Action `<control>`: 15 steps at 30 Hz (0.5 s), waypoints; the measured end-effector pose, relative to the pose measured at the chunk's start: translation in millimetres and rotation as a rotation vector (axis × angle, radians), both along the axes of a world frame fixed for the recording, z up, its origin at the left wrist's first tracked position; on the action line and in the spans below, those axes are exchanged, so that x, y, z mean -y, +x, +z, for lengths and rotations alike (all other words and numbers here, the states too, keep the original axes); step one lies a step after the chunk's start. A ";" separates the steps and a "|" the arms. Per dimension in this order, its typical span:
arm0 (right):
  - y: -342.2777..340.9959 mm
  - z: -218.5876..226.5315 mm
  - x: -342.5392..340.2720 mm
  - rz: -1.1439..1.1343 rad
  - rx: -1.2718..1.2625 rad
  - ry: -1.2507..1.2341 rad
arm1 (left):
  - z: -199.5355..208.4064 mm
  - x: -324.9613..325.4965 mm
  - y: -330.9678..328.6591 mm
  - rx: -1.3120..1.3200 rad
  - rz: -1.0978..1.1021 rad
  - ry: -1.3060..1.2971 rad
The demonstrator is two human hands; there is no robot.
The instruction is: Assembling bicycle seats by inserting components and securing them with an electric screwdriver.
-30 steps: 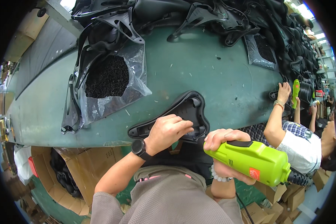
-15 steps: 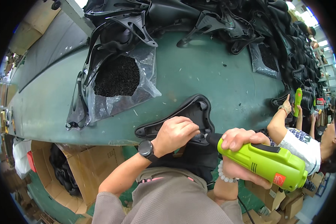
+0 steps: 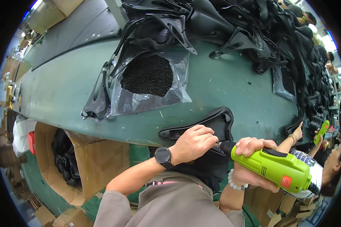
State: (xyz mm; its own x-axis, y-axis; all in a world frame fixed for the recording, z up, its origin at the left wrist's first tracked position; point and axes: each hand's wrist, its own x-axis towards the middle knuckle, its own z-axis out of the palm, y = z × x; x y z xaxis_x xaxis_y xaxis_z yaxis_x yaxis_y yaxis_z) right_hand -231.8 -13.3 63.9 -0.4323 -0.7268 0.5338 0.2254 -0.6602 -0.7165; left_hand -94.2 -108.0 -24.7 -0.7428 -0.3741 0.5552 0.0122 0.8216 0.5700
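Note:
My right hand is wrapped round a lime-green electric screwdriver, which lies tilted with its dark nose toward my left hand. The fingers of that left hand are pinched together at the screwdriver's tip; whatever they hold is hidden. Beneath them, at the table's near edge, lies a black bicycle saddle with its hollow underside up. My left hand covers part of the saddle, and its narrow end points left.
Small black screws fill an opened plastic bag on the green table. Black saddle parts are heaped along the back. A cardboard box stands below left. At right, a co-worker's hand touches another saddle.
The view has swung, so the table and its things sit farther right. My hands and the screwdriver have shifted slightly left over the saddle. The co-worker's green screwdriver has tilted.

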 end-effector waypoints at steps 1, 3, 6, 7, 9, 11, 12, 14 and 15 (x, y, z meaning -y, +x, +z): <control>1.4 -0.2 0.9 -0.001 0.007 -0.003 | -1.1 -0.8 1.8 -0.001 0.008 0.000; 3.3 0.9 3.8 0.003 0.014 0.016 | -1.4 -1.2 5.9 0.016 0.011 -0.001; 3.9 -2.2 10.0 0.064 -0.068 -0.016 | -0.3 5.7 10.8 0.028 0.000 -0.089; 4.7 -4.2 9.8 0.044 -0.064 0.021 | 11.3 13.2 15.3 0.026 0.002 -0.083; 5.5 -5.6 10.5 0.018 -0.065 0.064 | 36.4 36.8 31.2 0.100 0.177 -0.049; 8.0 -6.0 17.2 0.037 -0.054 -0.022 | 28.6 85.1 63.2 0.104 0.428 -0.024; 13.6 -3.6 18.1 0.031 -0.005 -0.008 | 16.5 113.5 82.4 0.162 0.592 -0.069; 17.8 -5.7 22.6 0.026 -0.004 -0.008 | -7.7 153.6 122.4 0.369 0.881 -0.280; 20.0 -9.5 27.3 0.029 -0.004 -0.011 | -24.8 165.7 142.8 0.490 0.988 -0.438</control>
State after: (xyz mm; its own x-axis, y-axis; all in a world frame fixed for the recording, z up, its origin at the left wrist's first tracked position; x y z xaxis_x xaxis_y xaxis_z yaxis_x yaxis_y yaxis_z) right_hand -211.8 -40.6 54.5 -0.4087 -0.7331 0.5436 0.2417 -0.6613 -0.7101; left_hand 48.6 -273.7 -49.5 -0.4079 -0.7535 0.5157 -0.8779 0.4789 0.0054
